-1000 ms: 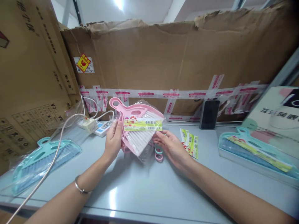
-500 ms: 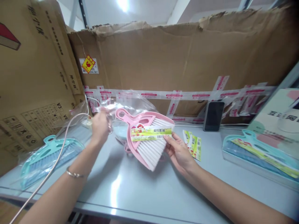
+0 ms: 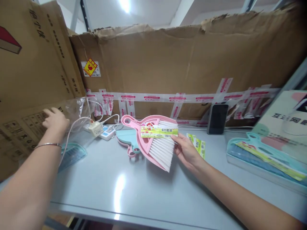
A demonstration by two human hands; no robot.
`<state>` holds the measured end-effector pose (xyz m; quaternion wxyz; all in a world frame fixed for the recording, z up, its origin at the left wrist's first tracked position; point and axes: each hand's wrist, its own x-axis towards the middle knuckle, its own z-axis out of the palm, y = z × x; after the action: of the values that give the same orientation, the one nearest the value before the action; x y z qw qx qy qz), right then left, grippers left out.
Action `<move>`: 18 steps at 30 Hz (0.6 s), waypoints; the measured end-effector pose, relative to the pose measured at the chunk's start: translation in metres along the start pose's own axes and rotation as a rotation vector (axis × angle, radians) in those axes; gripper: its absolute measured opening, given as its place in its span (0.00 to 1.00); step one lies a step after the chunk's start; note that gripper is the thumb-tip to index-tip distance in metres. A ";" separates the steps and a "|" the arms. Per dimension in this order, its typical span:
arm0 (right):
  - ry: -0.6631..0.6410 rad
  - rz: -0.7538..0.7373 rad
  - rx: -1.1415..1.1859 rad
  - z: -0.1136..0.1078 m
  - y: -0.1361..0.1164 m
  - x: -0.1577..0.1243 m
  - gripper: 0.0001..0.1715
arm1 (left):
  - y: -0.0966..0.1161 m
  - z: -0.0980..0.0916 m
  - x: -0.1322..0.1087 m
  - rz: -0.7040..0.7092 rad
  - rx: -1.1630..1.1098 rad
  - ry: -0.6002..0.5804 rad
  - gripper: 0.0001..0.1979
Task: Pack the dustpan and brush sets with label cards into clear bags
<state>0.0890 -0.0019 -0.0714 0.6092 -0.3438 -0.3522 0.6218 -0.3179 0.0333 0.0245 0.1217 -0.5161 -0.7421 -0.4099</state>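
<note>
My right hand (image 3: 188, 149) grips the right side of a pink dustpan and brush set (image 3: 144, 143), holding it above the table. A yellow-green label (image 3: 159, 131) lies across the set, and the brush's white bristles (image 3: 161, 151) point down to the right. My left hand (image 3: 55, 119) is at the left by the large carton, fingers spread. Clear plastic film (image 3: 79, 110) lies just right of it. Behind the pink set, a teal dustpan (image 3: 127, 138) rests with a pink one (image 3: 131, 151) under it. My left arm partly hides a bagged teal set (image 3: 74, 155).
A power strip with a plug (image 3: 107, 132) and white cables sit at the back left. Yellow-green labels (image 3: 198, 145) and an upright phone (image 3: 217, 119) are behind my right hand. At the right lies a packed teal set (image 3: 266, 156). Cartons (image 3: 153, 64) wall the back.
My left hand has moved left, away from the pink set, and its fingers are now spread. The clear film has shifted left with it. The pink set has turned slightly in my right hand.
</note>
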 end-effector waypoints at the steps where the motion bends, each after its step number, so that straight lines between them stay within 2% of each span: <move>1: 0.000 -0.001 0.002 0.000 0.000 0.000 0.16 | 0.011 -0.002 -0.008 -0.016 0.087 0.069 0.33; 3: -0.003 -0.005 0.009 -0.001 -0.001 0.002 0.15 | 0.042 0.000 -0.027 0.091 0.062 0.141 0.31; 4: -0.005 -0.012 0.013 -0.001 -0.002 0.003 0.15 | 0.059 0.004 -0.039 0.148 -0.070 0.139 0.28; 5: -0.010 -0.022 0.015 -0.001 -0.003 0.003 0.15 | 0.076 0.010 -0.052 0.174 -0.274 0.008 0.26; 6: -0.018 -0.032 0.016 -0.001 -0.003 0.003 0.15 | 0.092 0.018 -0.066 0.185 -0.498 -0.213 0.29; 7: -0.030 -0.038 0.015 -0.001 -0.004 0.003 0.14 | 0.106 0.027 -0.080 0.189 -0.682 -0.480 0.32; 8: -0.050 -0.032 0.008 0.000 -0.004 0.002 0.14 | 0.118 0.037 -0.094 0.191 -0.838 -0.678 0.33; 9: -0.075 -0.014 -0.001 0.000 -0.005 0.001 0.13 | 0.128 0.045 -0.106 0.196 -0.984 -0.797 0.32; 10: -0.102 0.017 -0.011 -0.001 -0.005 -0.001 0.12 | 0.134 0.053 -0.116 0.196 -1.114 -0.848 0.31; 12: -0.135 0.115 -0.036 -0.006 -0.007 -0.005 0.10 | 0.141 0.062 -0.128 0.217 -1.286 -0.847 0.27; 14: -0.099 0.193 -0.060 -0.020 -0.011 -0.006 0.07 | 0.141 0.064 -0.132 0.241 -1.346 -0.809 0.24; 16: -0.003 0.204 -0.100 -0.044 -0.018 -0.003 0.07 | 0.135 0.061 -0.129 0.237 -1.352 -0.758 0.20; 18: 0.083 0.124 -0.165 -0.077 -0.028 0.007 0.08 | 0.127 0.056 -0.124 0.210 -1.358 -0.693 0.18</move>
<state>0.1694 0.0066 -0.0875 0.5532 -0.4396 -0.3547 0.6124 -0.1404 0.0088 -0.0246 -0.4233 -0.6442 -0.2705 -0.5768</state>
